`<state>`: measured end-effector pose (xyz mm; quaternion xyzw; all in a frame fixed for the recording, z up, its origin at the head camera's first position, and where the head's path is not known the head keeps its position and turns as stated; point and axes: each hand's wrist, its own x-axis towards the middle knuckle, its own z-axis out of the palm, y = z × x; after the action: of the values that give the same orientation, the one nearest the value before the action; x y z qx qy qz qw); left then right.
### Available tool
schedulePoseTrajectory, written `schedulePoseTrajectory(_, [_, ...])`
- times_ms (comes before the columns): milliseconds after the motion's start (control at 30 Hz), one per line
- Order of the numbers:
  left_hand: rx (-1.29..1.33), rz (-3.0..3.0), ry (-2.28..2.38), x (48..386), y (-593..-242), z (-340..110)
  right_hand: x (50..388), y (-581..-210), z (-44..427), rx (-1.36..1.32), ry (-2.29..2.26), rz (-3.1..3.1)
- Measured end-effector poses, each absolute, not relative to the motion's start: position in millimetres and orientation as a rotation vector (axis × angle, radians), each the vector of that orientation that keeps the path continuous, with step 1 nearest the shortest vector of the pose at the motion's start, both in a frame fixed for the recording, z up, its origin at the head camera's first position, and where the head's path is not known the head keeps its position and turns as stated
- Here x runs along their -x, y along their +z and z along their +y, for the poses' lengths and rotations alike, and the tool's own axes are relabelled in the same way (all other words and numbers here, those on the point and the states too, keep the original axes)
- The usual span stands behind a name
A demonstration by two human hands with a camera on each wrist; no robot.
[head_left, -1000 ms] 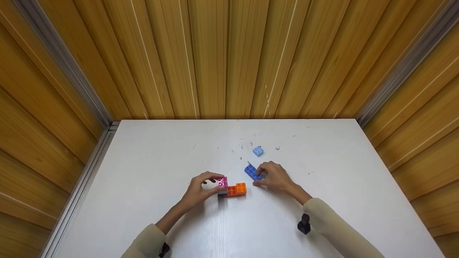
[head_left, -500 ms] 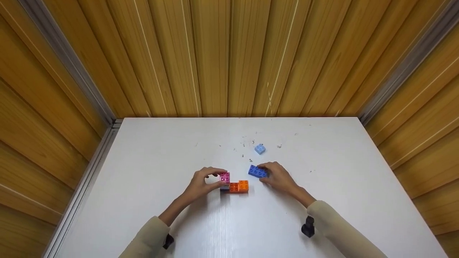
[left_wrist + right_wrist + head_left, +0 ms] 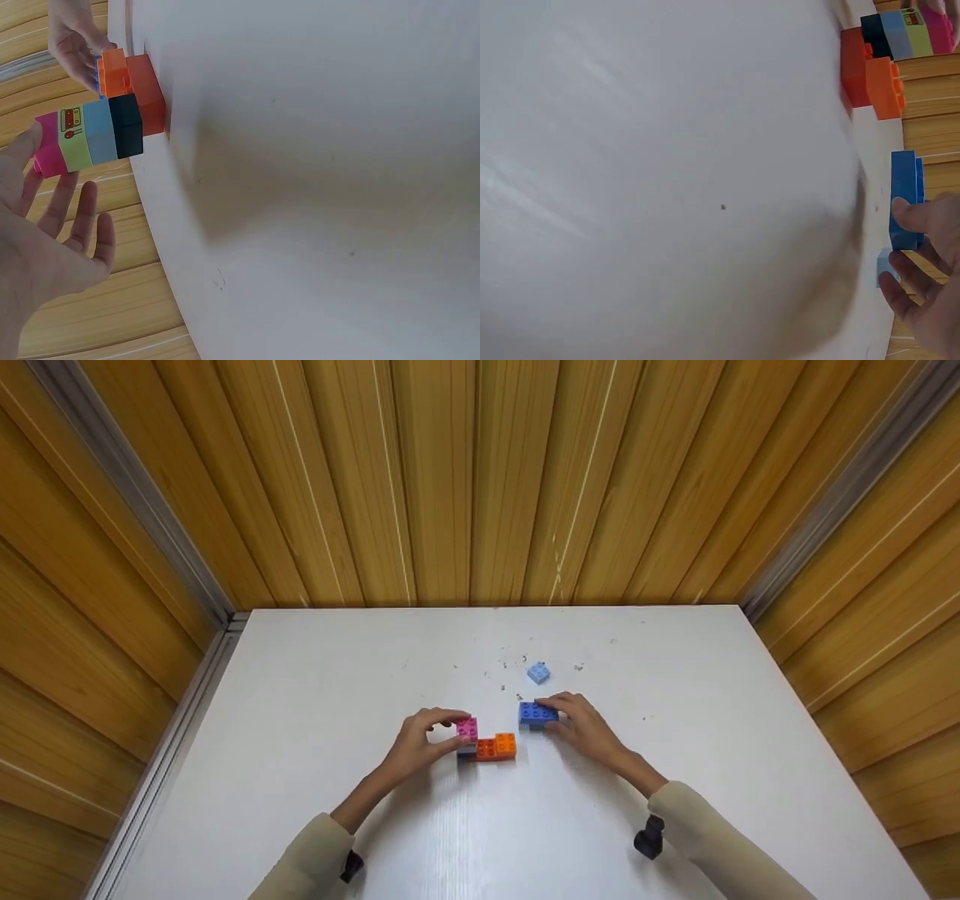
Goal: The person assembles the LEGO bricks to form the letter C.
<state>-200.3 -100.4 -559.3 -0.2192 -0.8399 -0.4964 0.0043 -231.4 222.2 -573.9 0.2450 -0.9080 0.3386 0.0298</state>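
My left hand [image 3: 416, 746] pinches the pink brick [image 3: 466, 727] on top of a small stack. Below the pink one, the left wrist view shows a printed yellow-green brick [image 3: 75, 141], a grey-blue brick [image 3: 100, 131] and a dark brick [image 3: 126, 126]. This stack sits on one end of a red-orange base brick [image 3: 148, 94]; an orange brick [image 3: 505, 744] tops the other end. To the right, my right hand [image 3: 589, 731] grips a long blue brick [image 3: 536, 711] between thumb and fingers. The blue brick is raised above the table, studs up, apart from the build.
A small light blue brick [image 3: 538, 673] lies on the white table [image 3: 337, 660] beyond my right hand. Dark specks are scattered around it. Wood-patterned panels [image 3: 480, 487] stand behind the table and along both sides.
My right hand has lifted the blue brick and turned it from slanted to nearly level across the view. My left hand stays on the pink brick.
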Motion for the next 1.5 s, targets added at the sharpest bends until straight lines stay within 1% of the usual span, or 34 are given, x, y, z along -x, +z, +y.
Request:
schedulePoseTrajectory(433, [0.603,-2.681,-1.589,195.1,-558.1,-101.7,213.8,-536.3,187.4,-0.887,1.158,-2.737])
schedulePoseTrajectory(867, [0.588,-2.660,-1.613,196.8,-558.5,-101.6,211.5,-529.7,168.2,-1.073,1.346,-2.664])
schedulePoseTrajectory(1100, [0.562,-2.667,-1.634,196.9,-560.2,-100.2,212.6,-528.2,165.8,-1.152,1.283,-2.674])
schedulePoseTrajectory(1500, [0.530,-2.649,-1.677,197.9,-560.9,-99.0,219.1,-511.0,162.2,-1.209,1.122,-2.785])
